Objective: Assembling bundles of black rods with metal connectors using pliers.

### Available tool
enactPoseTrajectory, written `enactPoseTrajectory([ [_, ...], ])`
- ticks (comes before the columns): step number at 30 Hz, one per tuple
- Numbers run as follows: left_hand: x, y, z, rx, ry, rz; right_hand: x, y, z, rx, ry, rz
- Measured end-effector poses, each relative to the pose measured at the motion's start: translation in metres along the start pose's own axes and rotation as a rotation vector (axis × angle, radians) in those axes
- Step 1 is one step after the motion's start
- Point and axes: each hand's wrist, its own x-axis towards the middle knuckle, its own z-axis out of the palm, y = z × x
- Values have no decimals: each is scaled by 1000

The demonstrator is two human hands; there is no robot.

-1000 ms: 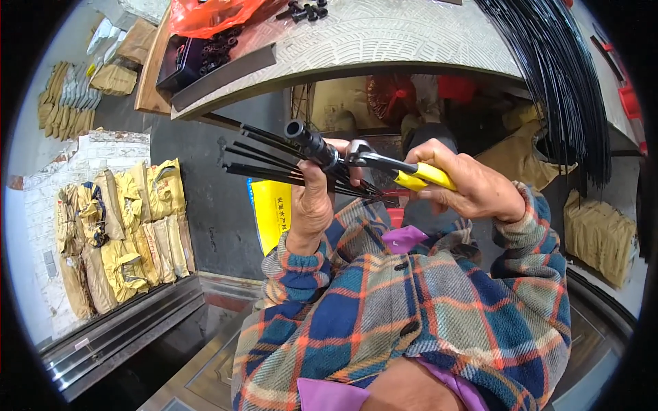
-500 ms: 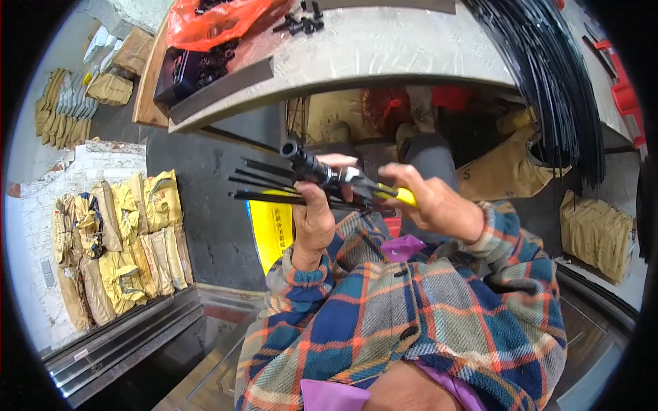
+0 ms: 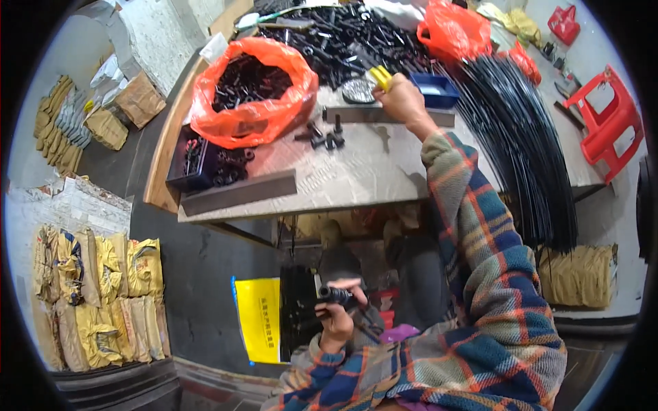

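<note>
My left hand is low over my lap, its fingers wrapped round a black tubular fitting with an open round end. Over the far side of the table, my right hand holds yellow-handled pliers; their jaws are not clearly visible. Those handles are beside a round metal disc and a blue tray. Beneath my left hand, thin black rods lie next to a yellow printed sheet.
Black parts heap at the table's back. A red-orange bag of black parts stands left, a dark box beside it. Long black rods hang over the right edge, near a red stool. Metal strips edge the work area.
My right hand has moved with the pliers from the black fitting to the far side of the table. The left hand, still holding the fitting, appears lower as the view has tilted up.
</note>
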Motion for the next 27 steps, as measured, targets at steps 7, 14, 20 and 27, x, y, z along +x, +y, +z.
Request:
enactPoseTrajectory([
  [7,15,2,-9,-41,55,19,41,3,48,-420,-35,-368],
  [14,23,2,-16,-77,57,17,39,-6,42,-374,-114,-344],
  [20,20,6,-16,-71,72,-7,36,-13,39,-323,-96,-355],
  [27,18,9,-14,-61,69,-5,36,-7,35,-227,-75,-333],
])
